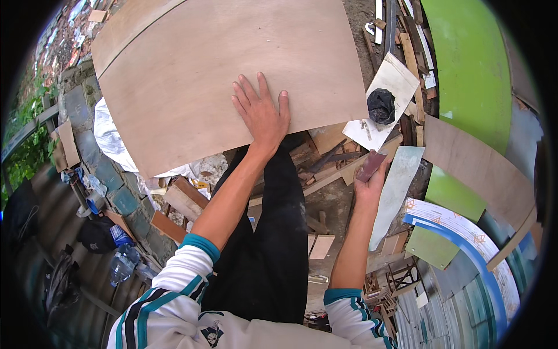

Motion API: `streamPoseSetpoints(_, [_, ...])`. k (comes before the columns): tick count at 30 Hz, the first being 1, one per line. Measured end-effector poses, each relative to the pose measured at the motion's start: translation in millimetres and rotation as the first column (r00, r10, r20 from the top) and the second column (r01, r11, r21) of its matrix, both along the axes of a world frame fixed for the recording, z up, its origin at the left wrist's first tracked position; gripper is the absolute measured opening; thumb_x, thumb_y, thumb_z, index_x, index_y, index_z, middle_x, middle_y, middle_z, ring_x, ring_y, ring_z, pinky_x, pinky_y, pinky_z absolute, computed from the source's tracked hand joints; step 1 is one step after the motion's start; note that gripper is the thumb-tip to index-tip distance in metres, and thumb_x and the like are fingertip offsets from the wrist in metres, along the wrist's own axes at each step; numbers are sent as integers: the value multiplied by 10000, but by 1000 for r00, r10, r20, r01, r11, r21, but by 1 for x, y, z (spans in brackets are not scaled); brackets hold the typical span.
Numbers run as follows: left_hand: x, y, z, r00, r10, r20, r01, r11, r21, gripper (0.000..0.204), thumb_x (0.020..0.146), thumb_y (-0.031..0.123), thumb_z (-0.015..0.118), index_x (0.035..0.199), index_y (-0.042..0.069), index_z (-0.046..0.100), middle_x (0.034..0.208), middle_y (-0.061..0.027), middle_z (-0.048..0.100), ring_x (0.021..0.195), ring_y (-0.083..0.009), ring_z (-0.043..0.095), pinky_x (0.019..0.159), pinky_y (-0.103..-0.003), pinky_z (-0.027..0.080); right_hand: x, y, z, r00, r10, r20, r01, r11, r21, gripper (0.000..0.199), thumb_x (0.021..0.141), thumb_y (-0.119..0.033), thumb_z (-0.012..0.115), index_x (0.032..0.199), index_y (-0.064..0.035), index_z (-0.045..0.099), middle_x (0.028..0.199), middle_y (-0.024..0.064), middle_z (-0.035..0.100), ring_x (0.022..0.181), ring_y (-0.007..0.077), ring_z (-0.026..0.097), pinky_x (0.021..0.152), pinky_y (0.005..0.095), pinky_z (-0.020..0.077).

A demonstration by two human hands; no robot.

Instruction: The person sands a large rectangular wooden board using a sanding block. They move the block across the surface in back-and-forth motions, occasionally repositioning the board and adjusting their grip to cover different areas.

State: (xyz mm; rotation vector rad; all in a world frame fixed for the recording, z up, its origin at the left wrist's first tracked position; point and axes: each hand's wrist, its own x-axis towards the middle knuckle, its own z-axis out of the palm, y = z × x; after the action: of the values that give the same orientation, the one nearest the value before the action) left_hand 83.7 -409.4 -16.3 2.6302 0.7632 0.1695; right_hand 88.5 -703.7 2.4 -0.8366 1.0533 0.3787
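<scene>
A large sheet of plywood [226,70] spreads out in front of me, with a dark seam line near its far left corner. My left hand [264,116] lies flat on it near the front edge, fingers spread. Off the sheet's right corner, my right hand [371,185] is closed round a reddish-brown piece of sandpaper [370,166], apart from the plywood. Whether the sandpaper is wrapped round a block, I cannot tell. A crumpled black plastic bag [381,106] rests on a whitish board [395,81] just beyond this hand.
Wood offcuts [183,200] lie under and around the plywood. A pale strip [398,189] stands right of my right forearm, with green panels [471,70] and a brown curved board [476,166] beyond. At left are a stone-block wall [107,174], white sacking [113,139] and a plastic bottle [123,264].
</scene>
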Motion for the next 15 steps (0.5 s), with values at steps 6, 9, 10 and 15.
streamPoseSetpoints(6, [11, -150, 17, 263, -958, -119, 755, 281, -592, 676, 941, 472, 581, 1431, 9, 525, 1553, -206, 434, 1508, -328, 306, 1255, -474, 190, 4, -15, 11, 968, -249, -10, 245, 960, -136, 530, 981, -627, 536, 1318, -221, 587, 1105, -58, 663, 798, 105, 560, 658, 263, 437])
streamPoseSetpoints(9, [-37, -192, 12, -141, -989, -43, 879, -105, -466, 579, 939, 428, 625, 1409, 93, 583, 1542, -159, 477, 1491, -295, 354, 1257, -478, 210, 4, -45, 19, 956, -283, 77, 290, 952, -103, 564, 970, -595, 581, 1333, -164, 576, 1022, -40, 658, 763, 104, 564, 641, 269, 442])
streamPoseSetpoints(10, [-42, -191, 14, 92, -992, 87, 896, 44, -442, 582, 938, 423, 635, 1417, 97, 572, 1556, -160, 457, 1494, -301, 347, 1258, -483, 207, 10, -42, 40, 948, -311, 72, 319, 933, -164, 592, 962, -577, 608, 1335, -118, 573, 916, -29, 656, 723, 89, 565, 617, 264, 439])
streamPoseSetpoints(15, [-26, -36, 38, 848, -516, 124, 530, 814, -238, 665, 930, 400, 657, 1483, 78, 476, 1621, -202, 326, 1525, -359, 267, 1241, -525, 198, 14, -53, 66, 963, -251, 95, 267, 930, -251, 534, 1004, -497, 592, 1330, -74, 583, 834, -23, 658, 698, 89, 587, 609, 262, 460])
